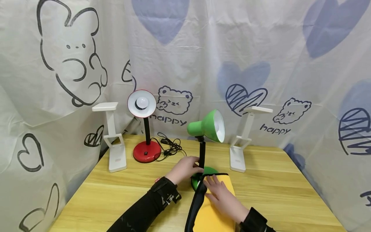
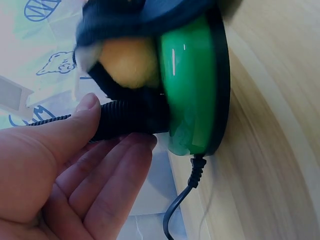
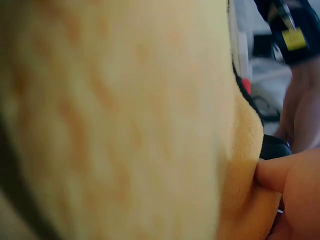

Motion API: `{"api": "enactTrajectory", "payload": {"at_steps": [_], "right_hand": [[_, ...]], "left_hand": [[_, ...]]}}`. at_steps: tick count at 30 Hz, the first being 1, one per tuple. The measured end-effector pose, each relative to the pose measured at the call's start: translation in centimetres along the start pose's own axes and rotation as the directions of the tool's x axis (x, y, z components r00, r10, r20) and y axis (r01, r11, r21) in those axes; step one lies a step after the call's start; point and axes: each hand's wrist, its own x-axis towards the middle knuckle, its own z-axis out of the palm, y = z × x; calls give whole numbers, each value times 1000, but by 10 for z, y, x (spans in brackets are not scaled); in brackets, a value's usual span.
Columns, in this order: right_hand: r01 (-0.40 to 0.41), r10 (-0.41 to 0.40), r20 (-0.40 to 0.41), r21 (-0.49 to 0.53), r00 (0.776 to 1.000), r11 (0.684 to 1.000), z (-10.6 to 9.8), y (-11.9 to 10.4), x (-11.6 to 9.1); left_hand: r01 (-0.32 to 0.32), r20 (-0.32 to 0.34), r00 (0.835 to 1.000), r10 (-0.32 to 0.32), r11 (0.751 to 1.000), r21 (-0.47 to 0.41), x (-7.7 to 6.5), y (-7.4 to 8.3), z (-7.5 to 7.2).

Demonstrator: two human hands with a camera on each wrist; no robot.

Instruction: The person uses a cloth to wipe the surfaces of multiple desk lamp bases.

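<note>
A green desk lamp (image 1: pixel 205 126) stands mid-table on a round green base (image 2: pixel 187 95). My left hand (image 1: pixel 186 169) holds its black ribbed neck (image 2: pixel 127 117) low down, thumb on one side and fingers on the other. A yellow cloth (image 1: pixel 215 209) with a black border partly covers the base in the head view. Over the cloth lies my right hand (image 1: pixel 221 196); in the right wrist view its thumb (image 3: pixel 280 172) presses a crease into the fuzzy yellow side. In the left wrist view, the cloth's dark edge (image 2: pixel 135 22) sits against the base, beside the neck.
Behind and to the left stands a red lamp (image 1: pixel 147 151) with a coiled black cord (image 1: pixel 172 147). White folding lamps stand at the left (image 1: pixel 117 158) and right (image 1: pixel 237 159). A printed curtain (image 1: pixel 203 64) hangs behind the wooden table (image 1: pixel 278 193).
</note>
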Motion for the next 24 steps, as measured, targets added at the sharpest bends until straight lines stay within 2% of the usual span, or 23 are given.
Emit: {"api": "enactTrajectory", "payload": {"at_steps": [5,11,16,20,24], "right_hand": [[100,-93,66,-106,993,989,7,-18,-1],[188,-174,93,-168,980,968,10,-30,13],[205,-188,111,-169,976,964,9,-28,20],[240,-227,97,-151,969,959,4,-21,12],[247,-240,80,-89,967,965,-5,-11,2]], "left_hand": [[12,14,1000,-12,1000,5,0,0,0],[-5,16,1000,5,1000,-17,-4,-1,-1],[-15,18,1000,16,999,-40,-5,-2,0],[-25,10,1000,26,1000,-16,-2,-3,1],[-21,2,1000,21,1000,7,1,-4,1]]}}
